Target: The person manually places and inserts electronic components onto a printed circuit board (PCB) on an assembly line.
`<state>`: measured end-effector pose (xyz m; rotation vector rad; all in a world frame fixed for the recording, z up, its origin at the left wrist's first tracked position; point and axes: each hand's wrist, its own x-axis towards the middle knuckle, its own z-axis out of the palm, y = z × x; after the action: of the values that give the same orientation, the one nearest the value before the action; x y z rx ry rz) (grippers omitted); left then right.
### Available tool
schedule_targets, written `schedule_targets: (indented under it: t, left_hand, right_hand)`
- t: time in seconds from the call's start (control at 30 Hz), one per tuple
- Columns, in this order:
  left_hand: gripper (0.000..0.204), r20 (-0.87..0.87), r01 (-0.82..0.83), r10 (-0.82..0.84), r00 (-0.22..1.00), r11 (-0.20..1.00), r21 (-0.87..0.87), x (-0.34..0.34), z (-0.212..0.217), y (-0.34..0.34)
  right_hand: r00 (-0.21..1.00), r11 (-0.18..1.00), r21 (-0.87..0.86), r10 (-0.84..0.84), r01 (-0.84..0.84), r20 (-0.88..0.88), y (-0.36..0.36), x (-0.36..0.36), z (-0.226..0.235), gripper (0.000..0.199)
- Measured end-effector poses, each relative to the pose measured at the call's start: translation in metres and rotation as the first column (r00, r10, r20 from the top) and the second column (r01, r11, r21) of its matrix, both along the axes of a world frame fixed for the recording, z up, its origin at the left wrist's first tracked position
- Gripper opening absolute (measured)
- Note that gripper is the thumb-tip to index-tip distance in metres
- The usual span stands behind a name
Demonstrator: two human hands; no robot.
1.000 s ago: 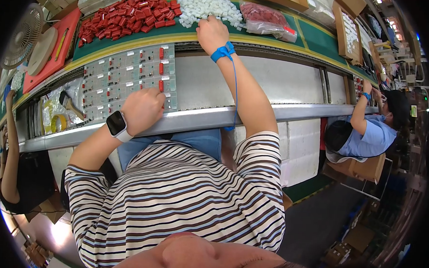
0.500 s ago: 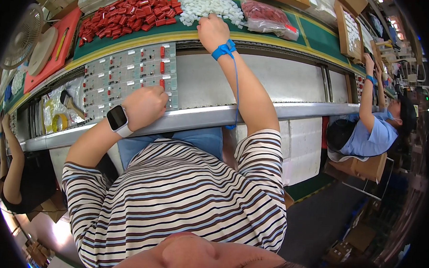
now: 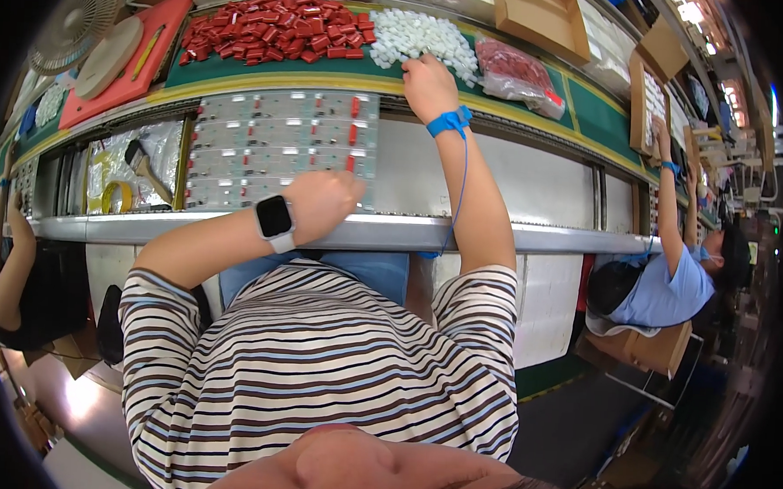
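Observation:
My right hand, wearing a blue wrist strap with a cord, reaches to the near edge of a pile of small white block-shaped parts. Its fingers are bent together at the pile; what they pinch, if anything, is hidden. Over the lower right part of a panel of circuit boards is my left hand, closed with curled fingers, its wrist in a white smartwatch. Whatever it may hold cannot be seen. Red upright components stand in a column along the panel's right side.
A heap of red components lies left of the white parts, a bag of reddish parts right. The metal rail runs along the front. A brush and yellow tape roll lie left. A co-worker sits at right.
The whole view has shifted, so the bench contents appear farther right and lower. My left hand stays over the panel's lower right, and my right hand stays at the white pile.

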<state>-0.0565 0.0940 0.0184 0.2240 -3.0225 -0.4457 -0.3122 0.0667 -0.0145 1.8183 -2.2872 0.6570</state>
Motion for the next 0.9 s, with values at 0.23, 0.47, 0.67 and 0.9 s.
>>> schedule_targets:
  t: [0.23,0.47,0.67,0.9]
  left_hand:
    - [0.02,0.116,-0.066,0.045,0.992,0.98,0.185,-0.02,0.027,-0.017]
    - [0.018,-0.307,-0.374,0.286,0.908,0.883,-0.284,-0.015,-0.003,-0.157]
    - [0.015,-0.264,-0.395,0.294,0.919,0.7,-0.595,-0.01,-0.012,-0.187]
    - [0.014,-0.31,-0.403,0.266,0.913,0.707,-0.581,-0.009,0.001,-0.179]
  right_hand:
    - [1.0,0.996,-0.09,0.026,-0.028,-0.014,0.004,-0.001,0.003,0.01]
    - [0.997,0.996,-0.084,0.038,-0.043,-0.061,0.0,0.001,0.003,0.006]
    - [0.969,0.966,-0.145,0.229,-0.215,0.091,0.004,0.04,0.019,0.01]
    - [0.84,0.864,-0.131,0.504,-0.486,0.201,0.001,0.088,0.015,0.008]
